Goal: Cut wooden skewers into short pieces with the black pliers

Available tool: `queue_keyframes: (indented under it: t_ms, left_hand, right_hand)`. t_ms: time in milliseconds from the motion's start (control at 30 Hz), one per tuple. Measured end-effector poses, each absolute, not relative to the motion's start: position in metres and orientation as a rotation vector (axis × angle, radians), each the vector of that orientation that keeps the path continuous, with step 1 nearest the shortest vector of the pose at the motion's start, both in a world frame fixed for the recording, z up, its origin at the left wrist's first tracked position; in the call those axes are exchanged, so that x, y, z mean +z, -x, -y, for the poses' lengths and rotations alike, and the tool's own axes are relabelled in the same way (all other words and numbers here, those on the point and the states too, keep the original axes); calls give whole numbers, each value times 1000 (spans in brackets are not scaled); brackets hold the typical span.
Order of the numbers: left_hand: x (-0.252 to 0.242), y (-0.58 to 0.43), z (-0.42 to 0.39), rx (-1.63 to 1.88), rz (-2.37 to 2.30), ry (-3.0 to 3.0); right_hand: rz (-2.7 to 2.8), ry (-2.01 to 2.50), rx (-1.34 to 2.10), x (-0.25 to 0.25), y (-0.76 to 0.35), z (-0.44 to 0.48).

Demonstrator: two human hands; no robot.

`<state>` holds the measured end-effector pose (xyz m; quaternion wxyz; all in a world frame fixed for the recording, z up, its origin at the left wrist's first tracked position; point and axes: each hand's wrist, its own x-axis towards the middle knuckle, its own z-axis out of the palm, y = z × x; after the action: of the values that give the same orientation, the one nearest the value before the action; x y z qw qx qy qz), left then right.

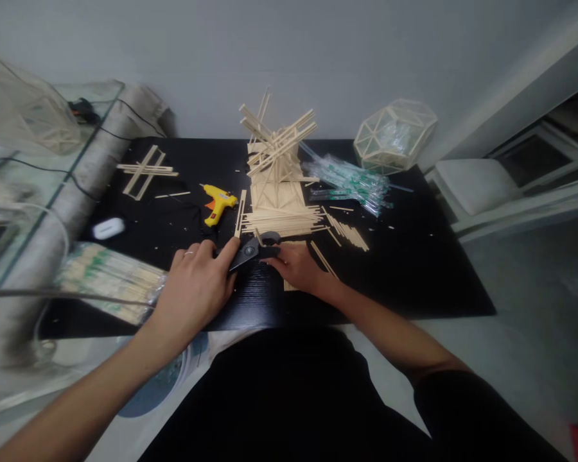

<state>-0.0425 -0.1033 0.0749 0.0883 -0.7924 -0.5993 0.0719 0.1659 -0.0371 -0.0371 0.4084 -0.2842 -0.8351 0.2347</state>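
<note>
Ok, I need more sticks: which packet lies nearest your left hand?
The stick-filled packet at near left, beside the left hand; the clear green-printed packets lie back right, beyond the stick tower.

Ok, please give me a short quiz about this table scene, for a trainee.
1. True or false: the yellow glue gun lies on the black mat, untouched.
2. What lies directly before the stick tower, on the person's side?
3. The left hand and right hand both touch: A) a black cutter; B) the stick tower; C) the glue gun.
Key: 1 true; 2 a pile of loose sticks; 3 A.
</note>
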Motion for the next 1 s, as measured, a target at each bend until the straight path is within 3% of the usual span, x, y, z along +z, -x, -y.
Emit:
queue_keyframes:
  t_ms: [567, 733, 867, 1000]
  left_hand:
    - [78, 46, 103, 326, 1814, 2379]
    - [71, 57, 98, 198, 1803, 2393]
    - [74, 71, 94, 71, 1999, 2279]
    - [75, 82, 94, -67, 2188, 2279]
  right_hand:
    - [2140, 811, 666, -33, -167, 40]
    - [2102, 830, 766, -27, -168, 40]
    - [1983, 848, 1042, -15, -172, 37]
    - [1966, 1119, 1104, -10, -175, 33]
